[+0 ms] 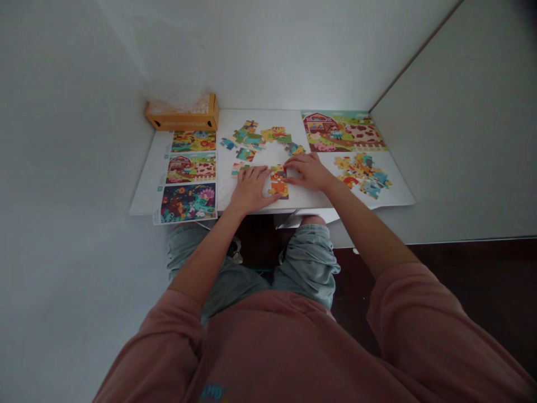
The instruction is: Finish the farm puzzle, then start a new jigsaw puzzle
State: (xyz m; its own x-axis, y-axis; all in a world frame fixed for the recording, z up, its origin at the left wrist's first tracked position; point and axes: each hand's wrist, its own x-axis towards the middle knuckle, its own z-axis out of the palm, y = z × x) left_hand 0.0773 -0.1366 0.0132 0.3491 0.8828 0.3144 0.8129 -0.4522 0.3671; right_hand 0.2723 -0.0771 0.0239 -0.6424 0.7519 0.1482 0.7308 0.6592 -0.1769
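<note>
A small block of joined jigsaw puzzle pieces, orange and yellow, lies on the table close to its front edge, between my two hands. My left hand rests on the tabletop with its fingers spread, the thumb and forefinger touching the block's left side. From the right, my right hand reaches in with thumb and forefinger apart, their tips at the block's right edge. Part of a loose puzzle piece shows beyond my left fingertips. More loose puzzle pieces lie farther back, and several others sit just past my right fingers.
Three printed pictures on a sheet lie at the left, overhanging the front edge. Behind them stands an orange box with clear plastic on top. A farm picture occupies the back right, with a puzzle-piece pile before it. Walls enclose the table.
</note>
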